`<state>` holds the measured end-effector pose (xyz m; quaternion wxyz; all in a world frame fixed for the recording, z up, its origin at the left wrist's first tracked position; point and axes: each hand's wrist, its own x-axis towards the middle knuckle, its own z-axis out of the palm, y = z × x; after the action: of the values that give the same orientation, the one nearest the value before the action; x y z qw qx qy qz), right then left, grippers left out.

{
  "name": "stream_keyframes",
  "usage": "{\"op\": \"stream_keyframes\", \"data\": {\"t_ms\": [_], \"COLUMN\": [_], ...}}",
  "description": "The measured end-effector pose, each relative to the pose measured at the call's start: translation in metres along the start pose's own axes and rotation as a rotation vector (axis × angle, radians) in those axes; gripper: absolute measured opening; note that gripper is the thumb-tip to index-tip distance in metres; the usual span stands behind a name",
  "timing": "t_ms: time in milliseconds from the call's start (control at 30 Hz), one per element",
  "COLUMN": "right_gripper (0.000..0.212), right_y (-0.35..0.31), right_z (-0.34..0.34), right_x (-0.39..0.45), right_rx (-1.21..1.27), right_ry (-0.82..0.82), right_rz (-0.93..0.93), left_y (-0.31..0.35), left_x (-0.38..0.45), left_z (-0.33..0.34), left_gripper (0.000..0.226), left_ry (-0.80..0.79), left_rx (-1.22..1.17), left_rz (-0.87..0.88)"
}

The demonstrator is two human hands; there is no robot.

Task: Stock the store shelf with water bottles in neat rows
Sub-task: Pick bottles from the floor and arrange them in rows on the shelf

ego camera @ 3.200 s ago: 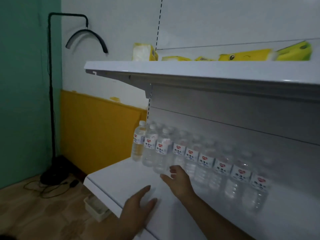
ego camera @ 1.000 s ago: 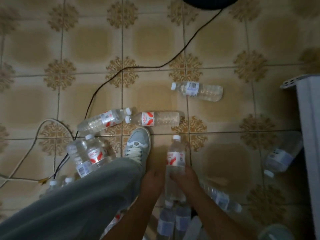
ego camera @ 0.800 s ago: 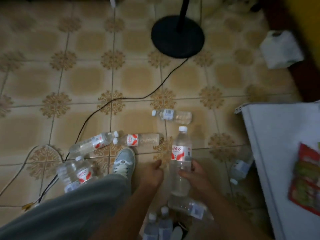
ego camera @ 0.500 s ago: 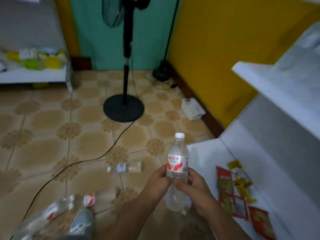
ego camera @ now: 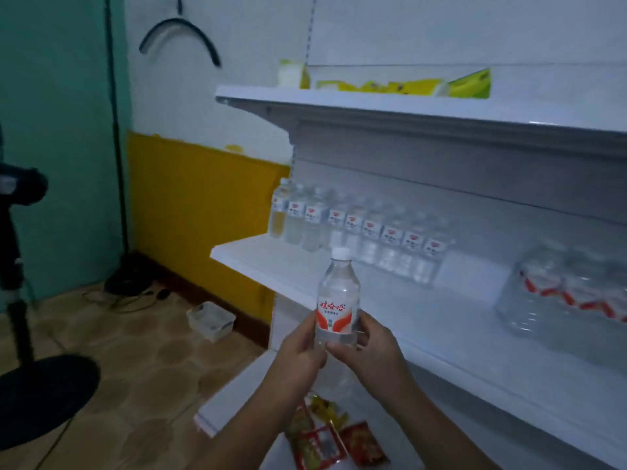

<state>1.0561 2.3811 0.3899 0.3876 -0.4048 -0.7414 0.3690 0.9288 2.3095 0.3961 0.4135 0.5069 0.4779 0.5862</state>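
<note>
A clear water bottle (ego camera: 338, 296) with a white cap and a red-and-white label stands upright in the air in front of the middle shelf (ego camera: 441, 320). My left hand (ego camera: 300, 351) and my right hand (ego camera: 373, 351) both grip its lower part, one on each side. Along the back of that white shelf runs a row of several like bottles (ego camera: 359, 230), upright and side by side. Further right on the same shelf sits a blurred group of clear bottles with red labels (ego camera: 570, 293).
The top shelf (ego camera: 407, 108) carries yellow and green packs (ego camera: 400, 85). Red snack packets (ego camera: 325, 442) lie on the bottom shelf below my hands. A fan stand with a black round base (ego camera: 37, 395) is at the left. A small white box (ego camera: 210, 320) lies on the tiled floor.
I have lifted one bottle off the floor with both hands and turned from the floor to the shelf. The bottle is now held up in front of the middle shelf.
</note>
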Motion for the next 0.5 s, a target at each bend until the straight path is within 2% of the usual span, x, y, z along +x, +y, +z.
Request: {"op": "stream_keyframes", "data": {"t_ms": [133, 267, 500], "right_gripper": [0.040, 0.045, 0.047], "right_y": [-0.013, -0.025, -0.047], "right_z": [-0.056, -0.100, -0.145], "right_x": [-0.023, -0.045, -0.068], "right_rx": [-0.044, -0.054, -0.094], "right_ry": [0.113, 0.198, 0.301], "right_rz": [-0.030, 0.005, 0.039], "left_y": [0.020, 0.039, 0.061], "left_x": [0.003, -0.001, 0.005], "left_z": [0.035, 0.067, 0.105], "left_gripper": [0.072, 0.076, 0.071], "left_ry": [-0.178, -0.364, -0.473], "left_rx": [0.046, 0.065, 0.088], "left_rz": [0.079, 0.168, 0.283]}}
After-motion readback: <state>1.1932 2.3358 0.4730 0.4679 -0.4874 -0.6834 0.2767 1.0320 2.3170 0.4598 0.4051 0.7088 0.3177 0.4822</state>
